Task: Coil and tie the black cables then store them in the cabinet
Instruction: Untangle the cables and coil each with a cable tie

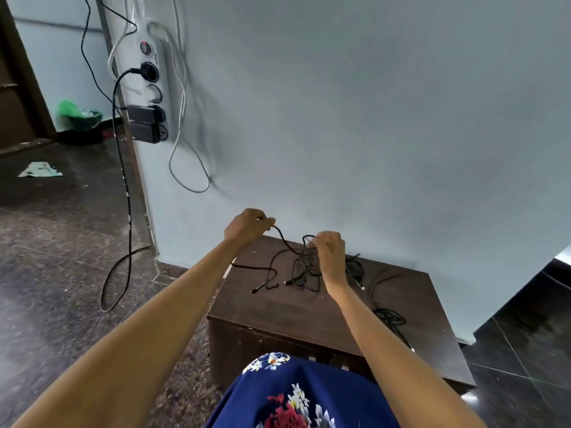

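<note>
A thin black cable (285, 244) lies partly tangled on top of the low dark-brown cabinet (411, 304). My left hand (247, 225) pinches one stretch of it, lifted above the cabinet's far left corner. My right hand (330, 250) grips a loop of the same cable a little to the right. The rest of that cable hangs in loose loops (304, 274) onto the cabinet top, its plug ends lying free. More black cables (387, 316) lie on the right part of the top, partly hidden by my right forearm.
A white power strip (153, 84) with black plugs hangs on the wall at upper left. A black cord (123, 186) drops from it and loops over the dark stone floor. A white cable (185, 143) dangles beside it. A green bag (77, 114) sits by the doorway.
</note>
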A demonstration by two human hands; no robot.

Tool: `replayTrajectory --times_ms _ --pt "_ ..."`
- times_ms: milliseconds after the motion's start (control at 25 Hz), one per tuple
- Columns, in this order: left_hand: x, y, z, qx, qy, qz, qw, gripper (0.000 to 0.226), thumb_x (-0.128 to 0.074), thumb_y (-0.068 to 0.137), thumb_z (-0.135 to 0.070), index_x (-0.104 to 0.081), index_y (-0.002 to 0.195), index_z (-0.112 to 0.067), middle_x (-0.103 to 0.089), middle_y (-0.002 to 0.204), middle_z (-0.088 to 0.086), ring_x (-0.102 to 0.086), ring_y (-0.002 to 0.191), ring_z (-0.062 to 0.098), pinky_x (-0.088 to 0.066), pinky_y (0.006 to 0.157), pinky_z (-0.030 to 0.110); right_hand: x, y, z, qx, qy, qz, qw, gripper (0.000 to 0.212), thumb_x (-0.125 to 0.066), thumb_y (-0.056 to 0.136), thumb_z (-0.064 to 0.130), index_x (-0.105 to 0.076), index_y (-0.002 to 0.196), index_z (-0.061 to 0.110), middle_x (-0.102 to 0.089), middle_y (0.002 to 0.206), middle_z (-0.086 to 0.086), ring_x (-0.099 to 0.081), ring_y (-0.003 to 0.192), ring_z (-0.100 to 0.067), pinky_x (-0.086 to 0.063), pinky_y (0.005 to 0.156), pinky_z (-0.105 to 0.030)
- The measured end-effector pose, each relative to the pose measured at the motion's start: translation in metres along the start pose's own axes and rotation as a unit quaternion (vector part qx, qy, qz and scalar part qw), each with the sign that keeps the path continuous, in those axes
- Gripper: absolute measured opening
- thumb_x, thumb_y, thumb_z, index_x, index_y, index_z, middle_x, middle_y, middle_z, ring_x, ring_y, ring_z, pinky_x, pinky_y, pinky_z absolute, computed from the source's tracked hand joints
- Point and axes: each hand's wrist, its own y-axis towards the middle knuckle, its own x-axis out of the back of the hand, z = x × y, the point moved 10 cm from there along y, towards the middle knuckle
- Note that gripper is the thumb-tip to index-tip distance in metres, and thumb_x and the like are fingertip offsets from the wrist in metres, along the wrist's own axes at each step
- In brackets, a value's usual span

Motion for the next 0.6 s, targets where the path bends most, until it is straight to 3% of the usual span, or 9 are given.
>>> replayTrajectory --times_ms 80,160,200,240,320,400,480,560,600 --pt "-0.003 -0.008 -0.001 -0.013 0.036 0.028 0.999 0.021 -0.056 0.087 -0.035 -0.064 0.098 -0.019 -0.062 0.098 0.002 -0.059 0.095 0.023 -0.044 0.077 0.029 -0.017 0.001 0.041 0.054 -0.066 0.066 0.994 0.033 -0.054 0.093 0.017 -0.061 0.061 0.021 -0.058 0.081 -0.006 -0.056 0.079 -0.016 -0.042 0.073 -0.019" --pt "-0.005 -0.016 -0.015 -0.052 -0.028 0.061 0.996 0.036 -0.058 0.086 -0.017 -0.059 0.121 -0.015 -0.055 0.118 0.007 -0.053 0.112 0.023 -0.045 0.092 0.033 -0.04 -0.004 0.069 0.076 -0.069 0.152 0.983 0.035 -0.048 0.098 0.021 -0.06 0.065 0.019 -0.054 0.062 0.002 -0.052 0.06 -0.01 -0.041 0.064 -0.02" --pt "-0.006 -0.023 -0.025 -0.072 -0.091 0.09 0.989 0.038 -0.056 0.085 -0.009 -0.058 0.124 -0.013 -0.053 0.12 0.006 -0.051 0.114 0.021 -0.043 0.093 0.032 -0.051 -0.009 0.081 0.088 -0.067 0.187 0.976 0.036 -0.046 0.099 0.021 -0.061 0.067 0.019 -0.051 0.055 0.002 -0.048 0.053 -0.009 -0.04 0.06 -0.019" --pt "-0.005 -0.03 -0.034 -0.086 -0.157 0.122 0.976 0.032 -0.053 0.086 -0.005 -0.061 0.117 -0.01 -0.057 0.113 0.005 -0.053 0.108 0.019 -0.043 0.09 0.029 -0.06 -0.015 0.091 0.098 -0.064 0.207 0.971 0.036 -0.044 0.1 0.022 -0.061 0.068 0.019 -0.047 0.05 0.002 -0.044 0.047 -0.008 -0.038 0.055 -0.018" --pt "-0.001 -0.041 -0.04 -0.084 -0.257 0.166 0.948 0.015 -0.05 0.089 -0.006 -0.064 0.086 -0.006 -0.063 0.078 0.004 -0.061 0.077 0.018 -0.047 0.083 0.03 -0.061 -0.017 0.106 0.099 -0.029 0.189 0.977 0.036 -0.044 0.1 0.026 -0.06 0.069 0.018 -0.04 0.043 0.005 -0.036 0.04 -0.006 -0.033 0.046 -0.017" --pt "0.01 -0.048 -0.03 -0.064 -0.314 0.16 0.934 0.031 -0.048 0.093 -0.012 -0.051 0.062 -0.01 -0.047 0.053 -0.003 -0.046 0.052 0.015 -0.047 0.083 0.037 -0.049 -0.014 0.115 0.069 0.034 0.152 0.985 0.036 -0.044 0.1 0.032 -0.055 0.07 0.016 -0.034 0.04 0.011 -0.029 0.035 -0.004 -0.027 0.041 -0.018" --pt "0.019 -0.053 -0.022 -0.066 -0.303 0.143 0.94 0.03 -0.049 0.095 -0.019 -0.047 0.066 -0.013 -0.045 0.06 -0.001 -0.045 0.057 0.014 -0.046 0.086 0.04 -0.048 -0.015 0.115 0.025 0.064 0.187 0.98 0.037 -0.041 0.1 0.04 -0.054 0.075 0.015 -0.03 0.042 0.012 -0.022 0.034 -0.003 -0.021 0.035 -0.016" --pt "0.016 -0.063 -0.025 -0.077 -0.266 0.175 0.945 0.011 -0.052 0.094 -0.023 -0.056 0.09 -0.013 -0.058 0.084 0.004 -0.058 0.08 0.018 -0.047 0.089 0.037 -0.059 -0.027 0.109 -0.015 0.008 0.26 0.966 0.044 -0.036 0.099 0.046 -0.058 0.078 0.015 -0.029 0.044 0.01 -0.02 0.035 -0.004 -0.016 0.034 -0.016" --pt "0.01 -0.068 -0.03 -0.079 -0.267 0.207 0.938 0.013 -0.052 0.094 -0.022 -0.057 0.103 -0.013 -0.062 0.098 0.005 -0.06 0.093 0.02 -0.046 0.091 0.036 -0.066 -0.033 0.106 -0.026 -0.012 0.281 0.959 0.046 -0.034 0.099 0.048 -0.058 0.077 0.016 -0.03 0.045 0.009 -0.02 0.035 -0.005 -0.015 0.035 -0.016"
